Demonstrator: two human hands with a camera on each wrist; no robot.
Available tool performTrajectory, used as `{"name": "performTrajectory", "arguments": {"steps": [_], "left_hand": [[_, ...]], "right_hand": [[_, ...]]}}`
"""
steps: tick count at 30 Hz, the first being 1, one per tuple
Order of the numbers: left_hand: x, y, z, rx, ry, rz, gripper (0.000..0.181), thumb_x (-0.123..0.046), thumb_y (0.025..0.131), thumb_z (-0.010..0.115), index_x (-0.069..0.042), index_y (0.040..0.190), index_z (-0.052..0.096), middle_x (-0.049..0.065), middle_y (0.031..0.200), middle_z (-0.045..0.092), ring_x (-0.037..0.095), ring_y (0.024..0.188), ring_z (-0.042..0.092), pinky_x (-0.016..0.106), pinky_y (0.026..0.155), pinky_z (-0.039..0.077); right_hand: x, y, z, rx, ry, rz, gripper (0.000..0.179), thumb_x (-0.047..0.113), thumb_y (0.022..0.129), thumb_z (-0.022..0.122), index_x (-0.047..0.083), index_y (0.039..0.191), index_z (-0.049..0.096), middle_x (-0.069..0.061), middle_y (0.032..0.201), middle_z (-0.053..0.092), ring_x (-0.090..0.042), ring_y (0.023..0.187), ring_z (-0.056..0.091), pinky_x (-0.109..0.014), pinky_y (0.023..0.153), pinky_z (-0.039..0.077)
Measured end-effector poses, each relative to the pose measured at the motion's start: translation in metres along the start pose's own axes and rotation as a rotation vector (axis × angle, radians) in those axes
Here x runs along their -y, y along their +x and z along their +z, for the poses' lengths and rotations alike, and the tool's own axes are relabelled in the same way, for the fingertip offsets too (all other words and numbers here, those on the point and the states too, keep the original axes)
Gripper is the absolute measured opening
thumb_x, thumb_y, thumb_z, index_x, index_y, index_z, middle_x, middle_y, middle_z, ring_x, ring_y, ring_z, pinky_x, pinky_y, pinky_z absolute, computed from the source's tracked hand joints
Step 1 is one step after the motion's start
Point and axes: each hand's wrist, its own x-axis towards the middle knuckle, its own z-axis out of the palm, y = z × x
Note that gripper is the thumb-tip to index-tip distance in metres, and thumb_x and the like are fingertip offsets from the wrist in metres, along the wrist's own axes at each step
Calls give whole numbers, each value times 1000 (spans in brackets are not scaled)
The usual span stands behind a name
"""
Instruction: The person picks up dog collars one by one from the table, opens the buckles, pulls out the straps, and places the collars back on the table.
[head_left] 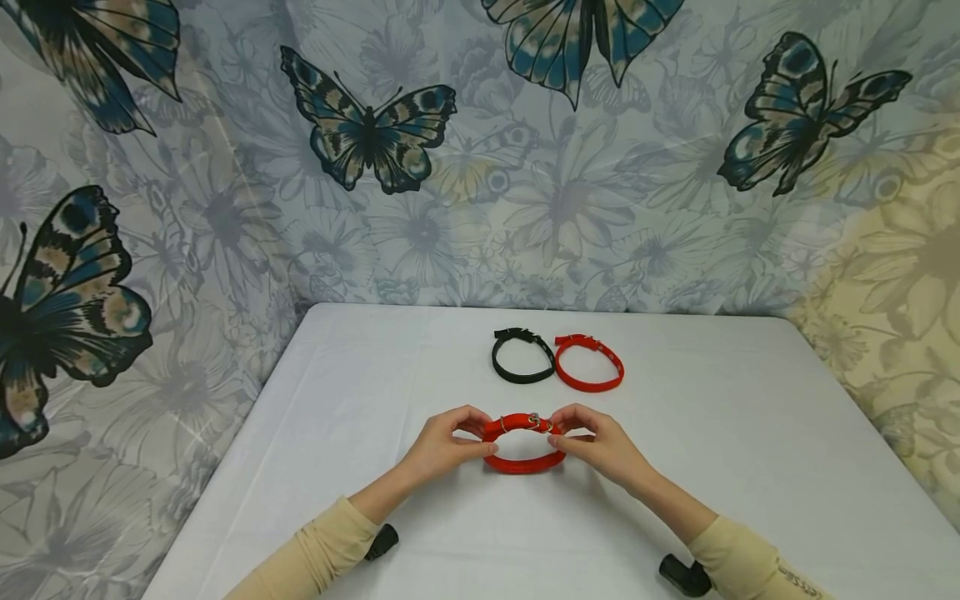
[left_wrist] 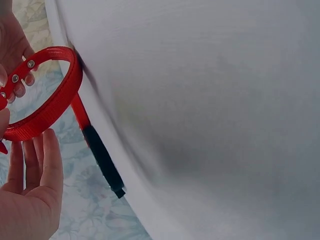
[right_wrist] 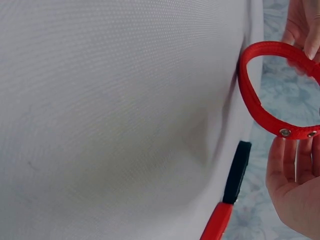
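A red collar (head_left: 523, 467) with a metal buckle and rings is held as a loop, tilted above the white table. My left hand (head_left: 444, 442) pinches its left side between thumb and fingers, while my right hand (head_left: 602, 446) pinches the right side near the buckle. In the left wrist view, metal eyelets line the strap of the red collar (left_wrist: 47, 111), and the left hand (left_wrist: 34, 200) has its fingers behind the band. The right wrist view shows the collar (right_wrist: 251, 97) above the right hand (right_wrist: 300, 200).
Farther back on the white table (head_left: 390, 358) lie a black collar (head_left: 522, 379) and a second, thinner red collar (head_left: 588, 387), side by side, both looped. Black devices (head_left: 382, 542) sit under the wrists. Butterfly-print fabric (head_left: 420, 233) hangs behind and at the sides.
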Motion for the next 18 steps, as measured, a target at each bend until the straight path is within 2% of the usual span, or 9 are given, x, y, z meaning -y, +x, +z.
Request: {"name": "performTrajectory", "arguments": {"steps": [10, 18], "left_hand": [[-8, 7, -2, 28, 67, 41, 31, -25, 82, 81, -17, 108, 68, -6, 94, 68, 11, 91, 63, 26, 77, 56], [-8, 10, -2, 41, 127, 81, 24, -22, 83, 80, -16, 104, 71, -9, 94, 68, 9, 90, 63, 26, 74, 56]], "right_hand": [[0, 1, 1, -2, -10, 0, 29, 21, 87, 75, 7, 110, 64, -6, 103, 65, -24, 100, 60, -29, 85, 52], [-2, 1, 0, 12, -8, -21, 28, 20, 87, 75, 7, 110, 64, -6, 103, 65, -24, 99, 60, -26, 84, 52]]}}
